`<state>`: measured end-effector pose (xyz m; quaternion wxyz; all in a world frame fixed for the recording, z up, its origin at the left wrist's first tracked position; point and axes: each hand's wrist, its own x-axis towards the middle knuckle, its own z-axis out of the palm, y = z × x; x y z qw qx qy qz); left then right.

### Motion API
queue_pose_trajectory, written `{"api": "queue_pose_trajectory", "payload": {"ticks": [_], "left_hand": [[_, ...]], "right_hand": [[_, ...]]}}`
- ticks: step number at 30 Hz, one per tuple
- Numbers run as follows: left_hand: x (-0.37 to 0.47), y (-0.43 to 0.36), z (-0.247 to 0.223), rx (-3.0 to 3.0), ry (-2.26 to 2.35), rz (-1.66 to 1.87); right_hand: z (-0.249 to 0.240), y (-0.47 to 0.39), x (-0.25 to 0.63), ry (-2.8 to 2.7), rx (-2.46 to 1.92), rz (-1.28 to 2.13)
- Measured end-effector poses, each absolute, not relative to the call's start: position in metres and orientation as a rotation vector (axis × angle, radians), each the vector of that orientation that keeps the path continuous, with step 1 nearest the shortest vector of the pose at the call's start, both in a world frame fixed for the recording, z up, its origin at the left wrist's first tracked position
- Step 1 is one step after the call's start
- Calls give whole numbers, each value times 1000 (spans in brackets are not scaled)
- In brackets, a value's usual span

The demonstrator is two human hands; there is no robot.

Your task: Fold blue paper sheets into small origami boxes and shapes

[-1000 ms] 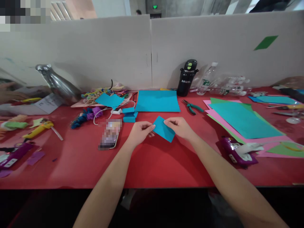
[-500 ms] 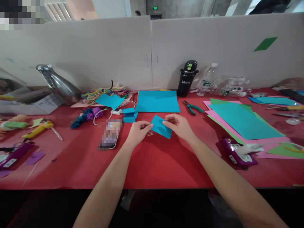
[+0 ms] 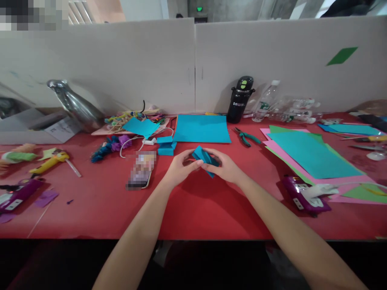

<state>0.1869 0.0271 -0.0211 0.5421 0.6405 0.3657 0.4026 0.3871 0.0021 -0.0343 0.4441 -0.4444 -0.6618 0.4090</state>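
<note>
Between my two hands, above the red table, is a small blue sheet of paper [image 3: 199,154] with raised folds across it. My left hand [image 3: 185,166] pinches its left side, thumb in front and fingers behind. On its right side my right hand [image 3: 221,164] grips it the same way, the two thumb tips close together at the middle. Parts of the paper and several fingertips are hidden. A folded blue paper piece [image 3: 166,146] stands to the left of my hands, and a larger blue sheet [image 3: 202,129] lies flat behind them.
A phone [image 3: 141,170] lies left of my hands. Pliers [image 3: 247,137] and a black bottle [image 3: 240,100] are behind to the right. Coloured paper sheets [image 3: 314,155] and a purple power strip [image 3: 305,195] lie at right. A yellow glue gun [image 3: 53,162] is at left.
My hands have come closer together, the right one moving left. The blue paper, nearly flat before, is now bent up into folds between my fingers.
</note>
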Motion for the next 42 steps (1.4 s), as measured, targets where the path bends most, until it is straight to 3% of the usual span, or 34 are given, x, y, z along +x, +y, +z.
{"api": "queue_pose_trajectory", "payload": {"ticks": [5,14,25,37,42], "left_hand": [[185,30,-27,1592,879,982],[182,36,-27,1587,1056,1137],[178,42,-39,1929,1183,1142],[179,37,-34,1134,979,1049],[174,36,-20,1025,910,1011]], "right_hand": [[-28,3,386,-1512,-1016,1197],[-35,8,396,-1397,-1198,982],[-39,11,396,-1273,-1096,1117],[-30,8,395,-1297,-1022,1110],[-32,15,405,-1275,-1126,874]]}}
